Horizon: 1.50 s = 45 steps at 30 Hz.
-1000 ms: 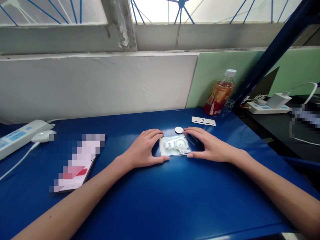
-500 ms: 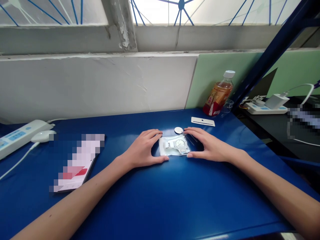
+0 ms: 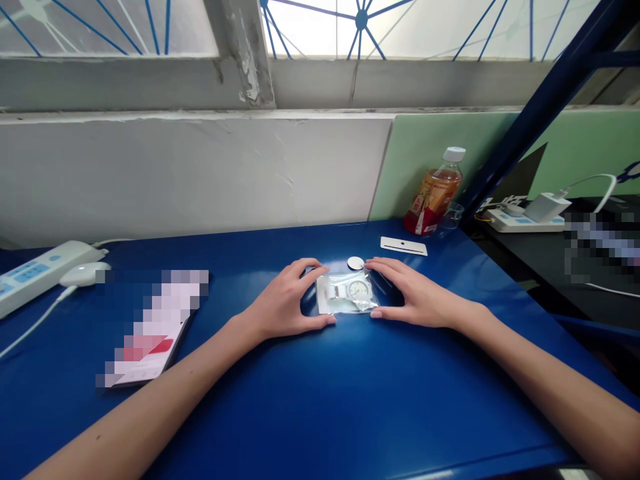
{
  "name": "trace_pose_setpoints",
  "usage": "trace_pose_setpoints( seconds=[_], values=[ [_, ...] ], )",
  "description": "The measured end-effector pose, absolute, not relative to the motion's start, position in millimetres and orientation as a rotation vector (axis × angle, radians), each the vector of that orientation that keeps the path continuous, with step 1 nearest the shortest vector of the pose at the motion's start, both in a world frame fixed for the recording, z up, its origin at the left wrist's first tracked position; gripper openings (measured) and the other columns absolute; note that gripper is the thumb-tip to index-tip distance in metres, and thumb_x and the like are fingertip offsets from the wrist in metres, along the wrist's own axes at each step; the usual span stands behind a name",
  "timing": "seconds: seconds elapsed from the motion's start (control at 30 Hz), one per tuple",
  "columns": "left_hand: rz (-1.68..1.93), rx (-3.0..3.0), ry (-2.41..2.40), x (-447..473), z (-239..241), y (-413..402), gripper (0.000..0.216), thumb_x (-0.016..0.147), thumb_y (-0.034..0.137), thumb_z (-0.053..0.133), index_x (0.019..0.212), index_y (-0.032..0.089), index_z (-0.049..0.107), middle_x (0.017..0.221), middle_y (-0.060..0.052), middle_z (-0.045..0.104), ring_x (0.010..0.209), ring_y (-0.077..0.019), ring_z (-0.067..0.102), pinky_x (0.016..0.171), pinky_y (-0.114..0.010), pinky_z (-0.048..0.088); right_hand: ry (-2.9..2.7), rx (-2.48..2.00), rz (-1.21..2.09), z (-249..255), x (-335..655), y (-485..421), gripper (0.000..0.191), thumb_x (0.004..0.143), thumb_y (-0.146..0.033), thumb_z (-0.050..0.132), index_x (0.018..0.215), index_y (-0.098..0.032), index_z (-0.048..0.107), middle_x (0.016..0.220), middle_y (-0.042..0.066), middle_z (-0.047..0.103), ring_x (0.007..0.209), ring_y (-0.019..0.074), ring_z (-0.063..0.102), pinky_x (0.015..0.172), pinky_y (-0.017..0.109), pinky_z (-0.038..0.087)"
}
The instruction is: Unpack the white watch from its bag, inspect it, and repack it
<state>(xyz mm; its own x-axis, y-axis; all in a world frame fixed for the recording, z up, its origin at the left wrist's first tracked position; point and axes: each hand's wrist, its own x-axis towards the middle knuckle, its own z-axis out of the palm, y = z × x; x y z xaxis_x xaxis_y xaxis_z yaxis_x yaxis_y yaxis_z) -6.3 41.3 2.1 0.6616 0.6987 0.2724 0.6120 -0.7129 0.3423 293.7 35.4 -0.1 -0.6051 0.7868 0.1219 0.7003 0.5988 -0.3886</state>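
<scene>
A clear plastic bag with a white watch (image 3: pixel 350 293) inside lies on the blue table (image 3: pixel 320 393). My left hand (image 3: pixel 285 303) curls round the bag's left edge, thumb in front and fingertips behind. On the bag's right edge my right hand (image 3: pixel 407 293) does the same, so the bag is pinched between both hands. A small white round disc (image 3: pixel 355 263) lies just behind the bag, between my fingertips.
A phone (image 3: pixel 150 327) lies at the left, with a white power strip (image 3: pixel 35 272) and a white plug (image 3: pixel 83 273) behind it. A white card (image 3: pixel 404 246) and a drink bottle (image 3: pixel 434 193) stand at the back right. Another power strip with charger (image 3: pixel 530 213) sits beyond the table's right edge.
The view has tipped slightly. My left fingers have lifted a little at the bag's left edge. The bag and both hands stay in place.
</scene>
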Motion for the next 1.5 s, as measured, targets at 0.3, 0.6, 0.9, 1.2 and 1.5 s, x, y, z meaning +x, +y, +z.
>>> trace_pose_setpoints(
  seconds=[0.3, 0.6, 0.9, 1.2, 1.5],
  values=[
    [0.547, 2.690, 1.008, -6.5, 1.7, 43.1, 0.069, 0.079, 0.058, 0.071, 0.131, 0.014, 0.057, 0.129, -0.017, 0.057, 0.119, -0.0326, 0.055, 0.101, -0.045, 0.048, -2.577, -1.207, 0.404, 0.3, 293.5, 33.6, 0.076, 0.090, -0.061, 0.054, 0.148, -0.013, 0.042, 0.152, 0.020, 0.042, 0.139, 0.0365, 0.040, 0.112, 0.054, 0.038],
    [0.638, 2.715, 0.919, -6.0, 0.0, 44.3, 0.043, 0.093, 0.045, 0.059, 0.125, 0.016, 0.061, 0.119, -0.014, 0.067, 0.114, -0.0293, 0.061, 0.098, -0.043, 0.048, -2.531, -0.913, 0.331, 4.0, 294.4, 33.3, 0.043, 0.093, -0.035, 0.059, 0.134, -0.023, 0.058, 0.141, 0.013, 0.056, 0.128, 0.0299, 0.053, 0.105, 0.048, 0.046],
    [0.882, 2.526, 1.064, -5.8, -3.2, 41.0, 0.039, 0.100, 0.037, 0.043, 0.131, 0.018, 0.056, 0.106, -0.008, 0.073, 0.096, -0.0236, 0.071, 0.085, -0.036, 0.056, -2.079, -1.021, 0.691, 7.7, 283.4, 25.8, 0.018, 0.091, -0.029, 0.063, 0.105, -0.020, 0.070, 0.091, 0.006, 0.077, 0.081, 0.0214, 0.072, 0.073, 0.032, 0.057],
    [0.776, 2.581, 1.019, -2.7, -5.4, 42.5, 0.060, 0.085, 0.039, 0.071, 0.138, 0.020, 0.048, 0.131, -0.014, 0.060, 0.119, -0.0282, 0.059, 0.099, -0.043, 0.051, -2.077, -1.199, 0.650, -3.0, 282.3, 32.3, 0.031, 0.095, -0.033, 0.055, 0.123, -0.020, 0.062, 0.090, 0.005, 0.073, 0.080, 0.0198, 0.068, 0.075, 0.035, 0.057],
    [0.609, 2.578, 1.093, -0.3, 0.0, 43.0, 0.064, 0.077, 0.058, 0.073, 0.123, 0.017, 0.056, 0.140, -0.019, 0.052, 0.133, -0.0361, 0.045, 0.107, -0.054, 0.042, -2.387, -1.121, 0.361, -6.0, 287.1, 34.3, 0.039, 0.099, -0.036, 0.047, 0.133, -0.020, 0.058, 0.138, 0.014, 0.059, 0.129, 0.0304, 0.053, 0.107, 0.051, 0.045]
  ],
)
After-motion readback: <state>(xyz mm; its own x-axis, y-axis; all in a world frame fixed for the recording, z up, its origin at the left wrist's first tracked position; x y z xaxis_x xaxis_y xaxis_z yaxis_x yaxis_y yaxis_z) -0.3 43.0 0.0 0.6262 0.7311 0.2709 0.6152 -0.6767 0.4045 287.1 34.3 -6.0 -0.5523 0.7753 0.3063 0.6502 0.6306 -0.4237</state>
